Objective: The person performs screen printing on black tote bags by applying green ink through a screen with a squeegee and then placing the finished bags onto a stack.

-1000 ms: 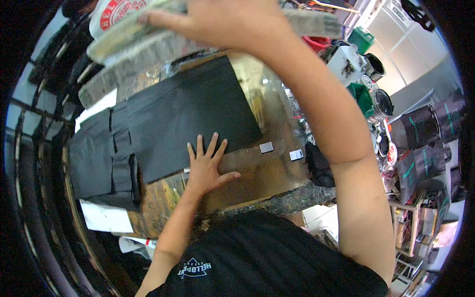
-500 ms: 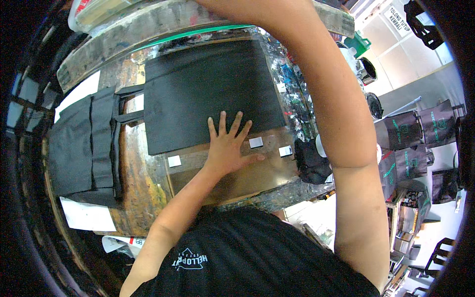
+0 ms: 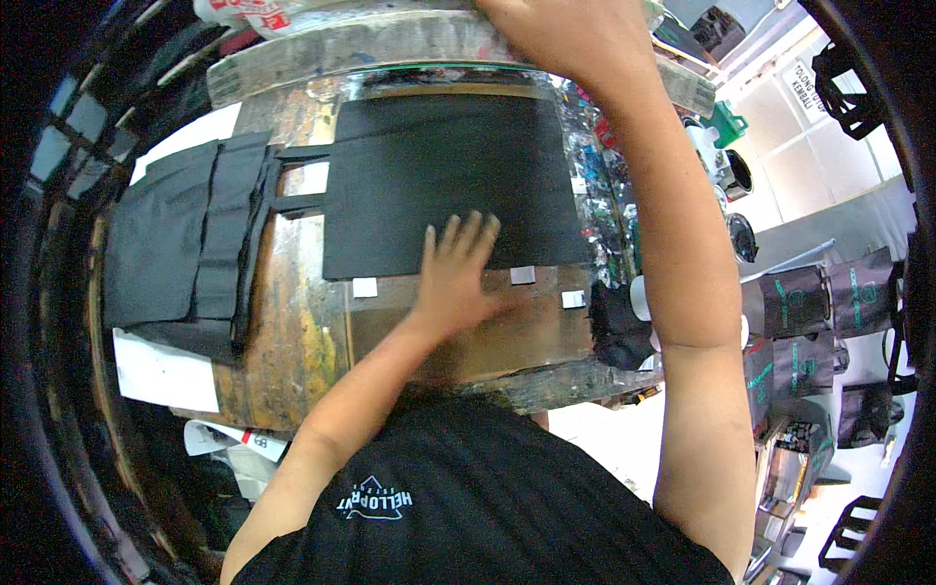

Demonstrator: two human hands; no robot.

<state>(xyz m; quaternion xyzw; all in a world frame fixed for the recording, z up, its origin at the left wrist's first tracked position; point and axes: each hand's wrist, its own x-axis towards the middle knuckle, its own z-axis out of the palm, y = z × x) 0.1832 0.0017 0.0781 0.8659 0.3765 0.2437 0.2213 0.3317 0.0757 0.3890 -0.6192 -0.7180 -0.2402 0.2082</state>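
A flat black fabric bag (image 3: 448, 175) lies on a brown board (image 3: 419, 341) in the middle of the worktable. My left hand (image 3: 458, 273) rests over the bag's near edge with its fingers spread and somewhat blurred, holding nothing. Small white tabs (image 3: 524, 275) sit along that near edge. At the far side, my right hand (image 3: 556, 34) reaches over a paint-stained wooden bar (image 3: 380, 47); its fingers are cut off by the upper edge of the picture. The bag's two handles (image 3: 300, 203) stretch left toward a stack of black bags (image 3: 166, 234).
White sheets (image 3: 166, 375) stick out from under the stack. Paint splotches cover the table right of the board, near a black cloth (image 3: 620, 327). A green container (image 3: 728, 125) and cans (image 3: 738, 174) stand farther right. Printed black bags (image 3: 795, 300) lie at the right.
The view has turned slightly, so the table sits straighter. My left hand stays by the bag's near edge but is now blurred by motion. The green strip below the wooden bar looks thinner.
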